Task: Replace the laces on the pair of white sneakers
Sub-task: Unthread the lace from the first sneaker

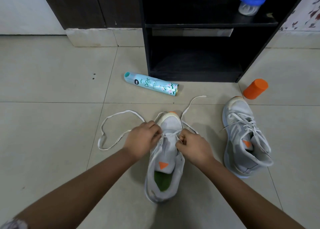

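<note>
The left hand (142, 138) and the right hand (192, 146) meet over the front of a white sneaker (170, 124), each with its fingers curled tight and pinching the white lace (202, 96) at the lowest eyelets: the left hand on the shoe's left edge, the right hand on its right edge. A short stretch of lace runs straight across the tongue between the two grips. The rest of the eyelets on this shoe are bare.

From the left hand the lace trails out in a long loose loop across the tiled floor (52, 90); from the right hand the other end runs forward past the toe and lies flat on the tile.

The sneaker sits on the floor between the forearms, toe pointing away, its green insole and orange tongue mark showing. Its partner, the second sneaker (245, 138), stands to the right, well apart — fully laced (the ends loose).

Beyond the toes a pale blue spray can (150, 84) lies on its side, and an orange cylinder (255, 88) stands near the second sneaker's toe. Behind them is a black shelf unit (190, 25) with a blue-lidded container (251, 3) on its upper shelf.
</note>
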